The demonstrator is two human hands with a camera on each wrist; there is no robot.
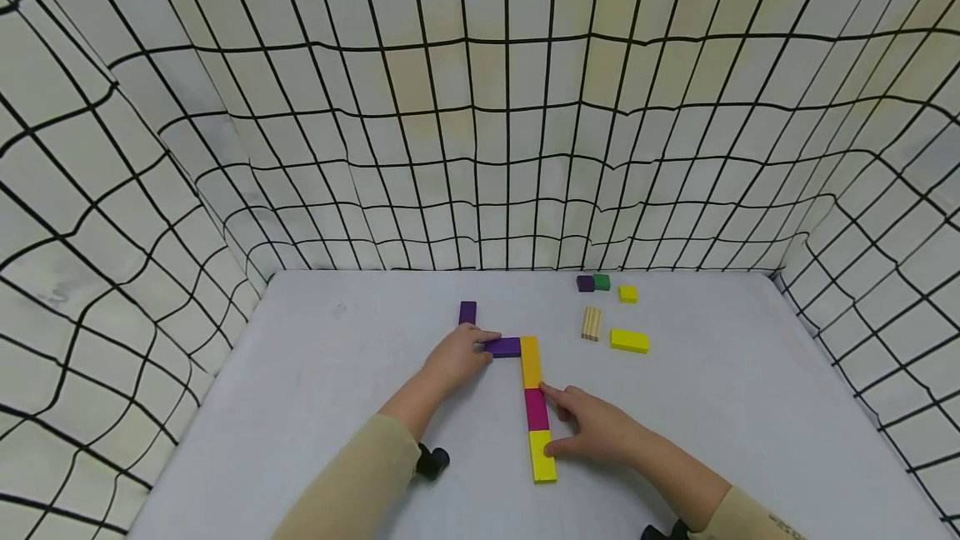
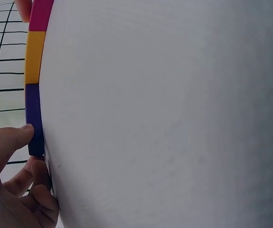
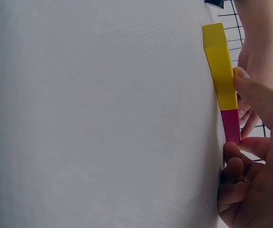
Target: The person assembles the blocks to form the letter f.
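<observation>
A row of flat blocks lies on the white table: orange [image 1: 530,362] at the far end, magenta [image 1: 536,409] in the middle, yellow [image 1: 542,465] nearest. A purple block [image 1: 507,347] extends left from the orange one's far end. My left hand [image 1: 456,357] pinches the purple block's left end, with index finger and thumb on opposite long sides. My right hand [image 1: 596,427] is at the row's right side. Its index fingertip touches near the orange-magenta joint, and its thumb touches the yellow block. Another purple block [image 1: 468,312] lies just beyond the left hand, partly hidden by it.
Back right on the table [image 1: 300,373] lie a dark purple block [image 1: 585,283], a green block [image 1: 602,282], a small yellow block [image 1: 627,294], a longer yellow block [image 1: 629,341] and a bundle of wooden sticks [image 1: 592,323]. Black netting [image 1: 507,161] rises behind and along both sides.
</observation>
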